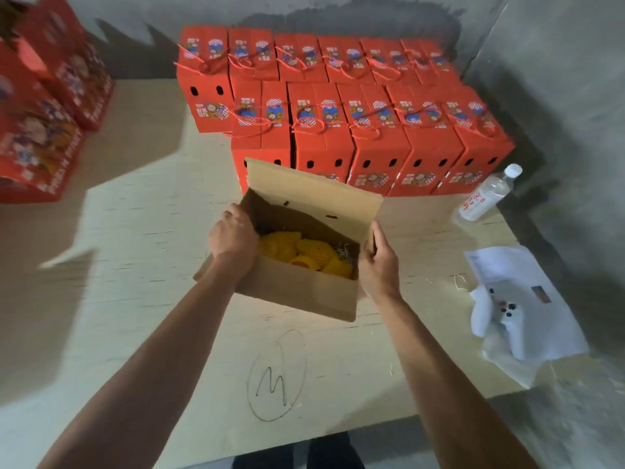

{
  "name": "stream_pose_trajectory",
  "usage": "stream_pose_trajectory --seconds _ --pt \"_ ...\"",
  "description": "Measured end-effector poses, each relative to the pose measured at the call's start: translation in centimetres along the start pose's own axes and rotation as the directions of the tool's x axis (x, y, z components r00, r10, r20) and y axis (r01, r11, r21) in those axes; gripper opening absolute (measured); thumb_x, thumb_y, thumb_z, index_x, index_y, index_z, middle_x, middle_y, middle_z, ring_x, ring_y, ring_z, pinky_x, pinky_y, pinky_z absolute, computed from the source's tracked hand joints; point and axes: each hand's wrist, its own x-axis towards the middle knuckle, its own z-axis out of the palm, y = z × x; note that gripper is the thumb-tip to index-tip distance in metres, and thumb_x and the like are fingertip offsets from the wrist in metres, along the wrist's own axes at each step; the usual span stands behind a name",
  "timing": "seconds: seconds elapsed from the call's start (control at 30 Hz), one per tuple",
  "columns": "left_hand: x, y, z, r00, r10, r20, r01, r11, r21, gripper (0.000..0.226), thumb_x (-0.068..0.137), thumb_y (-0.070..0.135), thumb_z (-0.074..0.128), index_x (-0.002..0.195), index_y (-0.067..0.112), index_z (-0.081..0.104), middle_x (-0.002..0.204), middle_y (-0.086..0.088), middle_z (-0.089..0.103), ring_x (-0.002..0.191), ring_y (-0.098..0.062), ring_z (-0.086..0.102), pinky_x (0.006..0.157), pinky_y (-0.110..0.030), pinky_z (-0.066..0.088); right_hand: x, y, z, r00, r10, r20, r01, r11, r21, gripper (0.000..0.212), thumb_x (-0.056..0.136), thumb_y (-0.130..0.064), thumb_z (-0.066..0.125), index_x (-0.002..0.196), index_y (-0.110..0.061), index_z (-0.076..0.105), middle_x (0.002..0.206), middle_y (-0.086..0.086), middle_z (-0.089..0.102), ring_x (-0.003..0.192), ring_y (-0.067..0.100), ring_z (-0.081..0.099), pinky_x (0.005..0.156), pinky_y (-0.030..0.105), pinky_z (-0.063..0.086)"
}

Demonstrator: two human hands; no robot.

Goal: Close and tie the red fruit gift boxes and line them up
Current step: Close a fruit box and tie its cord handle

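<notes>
Board mark: a hand-drawn circle with a scribble (276, 375) sits on the pale board (135, 231), nearest the person, between the two forearms.
Open box: an open gift box (297, 292) stands on the board just beyond the mark, brown inside, its far flap (311, 187) raised and its near flap folded down toward the person.
Contents: fruit in yellow foam netting (304, 253) fills the bottom, with some shredded paper at the right.
Left hand: the left hand (233, 235) grips the box's left edge, fingers curled over the rim.
Right hand: the right hand (378, 262) clamps the box's right edge, thumb inside and fingers around the wall.
Right side: a white plastic bag with papers (521, 306) lies on the board well right of the box; beyond it a clear water bottle (487, 194) lies tilted on its side.
Closed boxes: red boxes tied with red-and-white cord (372, 123) stand in two rows just behind the open box, against the grey wall, the back row higher.
Far left: more red boxes (44, 106), blurred, are stacked at the left edge.
</notes>
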Motion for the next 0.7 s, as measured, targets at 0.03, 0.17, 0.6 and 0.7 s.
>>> stream_pose_trajectory --seconds 0.03,0.17,0.6,0.7 --pt "-1.5 -0.5 0.3 0.999 -0.043 -0.015 0.042 0.999 -0.025 0.042 0.098 0.015 0.05 0.137 0.002 0.039 0.131 -0.021 0.055 0.121 -0.04 0.055 0.098 -0.049 0.045 0.6 0.1 -0.2 1.0 -0.011 0.004 0.011 1.0 -0.023 0.062 0.102 -0.002 0.052 0.158 -0.024 0.036 0.16 0.0 0.041 0.146 0.021 0.041 0.099 0.004 0.039" --pt "-6.8 -2.2 1.6 0.974 -0.205 -0.098 0.192 0.972 -0.133 0.04 0.097 0.029 0.046 0.129 0.006 0.039 0.126 -0.018 0.052 0.118 -0.039 0.053 0.096 -0.051 0.042 3.0 -1.0 0.9 0.995 -0.098 0.032 0.101 0.988 -0.121 0.052 0.101 -0.009 0.06 0.151 -0.02 0.05 0.15 0.004 0.055 0.134 0.021 0.055 0.093 0.002 0.038" --pt "-5.7 -4.8 2.2 0.876 -0.483 -0.006 0.436 0.797 -0.417 0.05 0.097 0.053 0.043 0.132 0.019 0.033 0.123 -0.02 0.065 0.114 -0.042 0.06 0.102 -0.054 0.044 4.5 -1.8 1.8 0.997 0.071 -0.028 -0.074 0.817 -0.572 0.065 0.096 -0.068 0.041 0.118 -0.009 0.052 0.111 0.015 0.07 0.089 0.035 0.065 0.077 0.04 0.052" --pt "-5.3 -5.0 2.5 0.882 -0.468 -0.063 0.37 0.769 -0.522 0.051 0.097 0.052 0.048 0.133 0.019 0.032 0.128 -0.016 0.064 0.115 -0.041 0.061 0.105 -0.055 0.044 4.2 -1.9 1.8 0.991 0.108 -0.074 -0.13 0.867 -0.481 0.073 0.092 -0.07 0.05 0.129 -0.007 0.048 0.121 0.016 0.065 0.101 0.038 0.066 0.086 0.045 0.055"
